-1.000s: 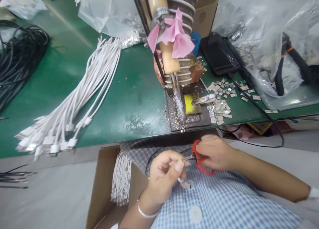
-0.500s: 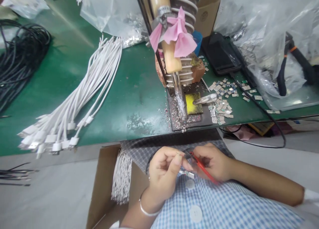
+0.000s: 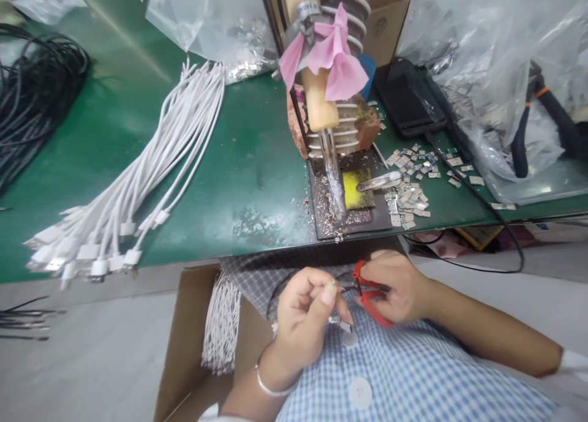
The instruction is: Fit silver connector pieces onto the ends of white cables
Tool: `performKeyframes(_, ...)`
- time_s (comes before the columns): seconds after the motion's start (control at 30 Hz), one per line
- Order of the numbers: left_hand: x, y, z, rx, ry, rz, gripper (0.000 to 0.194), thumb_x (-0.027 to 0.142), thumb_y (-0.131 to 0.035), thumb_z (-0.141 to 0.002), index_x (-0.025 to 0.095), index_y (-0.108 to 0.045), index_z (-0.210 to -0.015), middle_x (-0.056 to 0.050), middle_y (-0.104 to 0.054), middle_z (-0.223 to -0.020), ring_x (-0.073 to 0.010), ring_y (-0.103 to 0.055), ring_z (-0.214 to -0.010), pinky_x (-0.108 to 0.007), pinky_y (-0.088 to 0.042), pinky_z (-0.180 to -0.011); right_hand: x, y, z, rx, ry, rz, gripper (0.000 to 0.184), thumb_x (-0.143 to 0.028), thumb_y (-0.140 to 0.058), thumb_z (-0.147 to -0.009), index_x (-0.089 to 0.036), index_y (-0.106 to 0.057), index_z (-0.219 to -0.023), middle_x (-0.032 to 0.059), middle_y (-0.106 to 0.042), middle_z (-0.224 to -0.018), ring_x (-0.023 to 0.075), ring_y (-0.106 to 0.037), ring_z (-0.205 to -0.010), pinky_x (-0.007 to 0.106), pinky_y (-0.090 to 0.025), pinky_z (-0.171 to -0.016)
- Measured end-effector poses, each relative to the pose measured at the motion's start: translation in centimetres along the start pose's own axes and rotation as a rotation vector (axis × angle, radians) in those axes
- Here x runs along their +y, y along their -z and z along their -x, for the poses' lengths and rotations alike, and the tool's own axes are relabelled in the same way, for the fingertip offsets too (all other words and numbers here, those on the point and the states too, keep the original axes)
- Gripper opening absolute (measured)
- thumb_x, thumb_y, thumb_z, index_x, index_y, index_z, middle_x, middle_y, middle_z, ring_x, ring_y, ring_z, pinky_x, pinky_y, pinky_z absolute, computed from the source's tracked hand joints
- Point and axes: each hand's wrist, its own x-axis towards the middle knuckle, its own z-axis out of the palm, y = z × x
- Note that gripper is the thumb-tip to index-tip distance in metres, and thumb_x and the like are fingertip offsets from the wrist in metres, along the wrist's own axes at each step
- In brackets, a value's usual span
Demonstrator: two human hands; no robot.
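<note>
Holds red-handled scissors (image 3: 371,309) in the curled right grip (image 3: 400,285), beside the left grip (image 3: 301,318), closed around a metal-ended connector (image 3: 344,326).

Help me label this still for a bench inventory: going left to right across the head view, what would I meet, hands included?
Black cables → white cables → left hand → red-handled scissors → black-handled pliers.

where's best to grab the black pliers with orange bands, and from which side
I'd take the pliers by both black handles, from the near side of the green table. The handles splay toward that side, while the head points away among clear plastic. The right hand, nearer than the left, currently holds red-handled scissors.
</note>
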Motion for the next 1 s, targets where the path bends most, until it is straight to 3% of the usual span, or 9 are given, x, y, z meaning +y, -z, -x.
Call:
performKeyframes(0.5,-0.1,0.2,0.1,-0.030,0.079,-0.059,0.024,0.041,-0.063,-0.094,0.019,-0.062,-0.086,0.001,-0.069,-0.058,-0.0107,-0.060,-0.046,-0.018,-0.047,-0.047,0.2,1.3,-0.4,-0.034,0.059,0.242,0.012,-0.015,-0.050,-0.076,-0.022,-0.050,-0.066,-0.0047,-0.052,-0.049,0.0112,-0.038,-0.045,0.029,-0.025,-0.051)
performKeyframes(0.67,-0.1,0.2,0.1,-0.022,0.068,-0.047,0.022,0.039,-0.063,-0.095,0.019,-0.062,-0.086,0.001,-0.067,-0.058,-0.0104,-0.059,-0.048,-0.019,-0.047,-0.049,0.5,1.0,-0.3,-0.062,0.055,0.226,0.021,-0.014,-0.048,-0.085,-0.021,-0.048,-0.066,-0.0042,-0.053,-0.051,0.0112,-0.040,-0.047,0.028,-0.028,-0.053)
performKeyframes(0.87,-0.5,0.5,0.0,-0.044,0.015,-0.066,0.017,0.035,-0.062,-0.096,0.019,-0.063,-0.089,0.001,-0.068,-0.062,-0.0095,-0.060,-0.052,-0.018,-0.048,-0.053,0.1,0.2,-0.1,-0.064,-0.003,0.035,0.025,-0.017,-0.045,-0.090,-0.022,-0.044,-0.066,-0.0053,-0.047,-0.052,0.0102,-0.036,-0.047,0.026,-0.026,-0.049)
performKeyframes(0.93,-0.6,0.5,-0.1,-0.049,-0.027,-0.072,0.015,0.033,-0.064,-0.095,0.019,-0.063,-0.090,0.001,-0.069,-0.063,-0.0092,-0.061,-0.053,-0.017,-0.048,-0.054,-0.3,0.3,0.0,-0.148,-0.130,-0.185,0.028,-0.023,-0.051,-0.091,-0.022,-0.042,-0.065,-0.0075,-0.041,-0.051,0.0081,-0.033,-0.046,0.023,-0.025,-0.046)
performKeyframes(1.0,-0.6,0.5,-0.2,-0.053,-0.061,-0.071,0.013,0.032,-0.066,-0.094,0.020,-0.063,-0.090,0.001,-0.069,-0.063,-0.0089,-0.061,-0.053,-0.016,-0.048,-0.054,-0.6,0.5,0.0,-0.349,-0.269,-0.509,0.031,-0.032,-0.058,-0.090,-0.021,-0.042,-0.065,-0.0090,-0.039,-0.052,0.0063,-0.033,-0.045,0.019,-0.026,-0.043)
